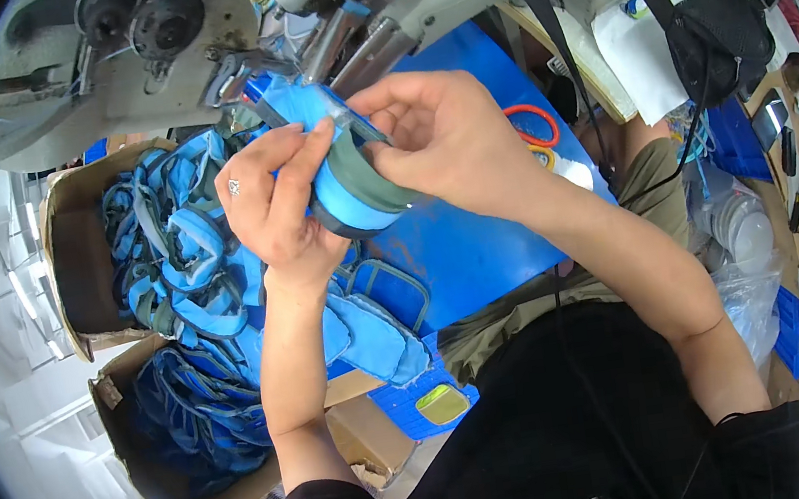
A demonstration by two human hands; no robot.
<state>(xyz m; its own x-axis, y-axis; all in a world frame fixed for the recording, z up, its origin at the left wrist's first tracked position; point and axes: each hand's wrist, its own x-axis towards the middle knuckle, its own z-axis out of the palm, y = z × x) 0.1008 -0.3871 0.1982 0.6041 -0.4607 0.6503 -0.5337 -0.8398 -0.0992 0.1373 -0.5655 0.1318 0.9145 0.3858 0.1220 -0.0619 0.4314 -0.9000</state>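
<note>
Both hands grip a curved fabric piece (351, 190), light blue with grey-green and dark edging, close under the sewing machine's head (333, 51). My left hand (279, 190), wearing a ring, pinches its left side with fingers closed. On the other side my right hand (440, 138) is closed on its upper right edge, thumb and fingertips pressed together. The piece's far end reaches up to the machine's needle area, where metal parts partly hide it. Beneath the hands lies a blue work surface (480, 249).
Cardboard boxes of blue fabric pieces (181, 238) stand at the left. Flat light-blue pieces (381, 338) lie at the table's near-left edge. Red-handled scissors (535, 126) rest at the right. A black pouch (721, 46) hangs at the upper right, beside dark straps.
</note>
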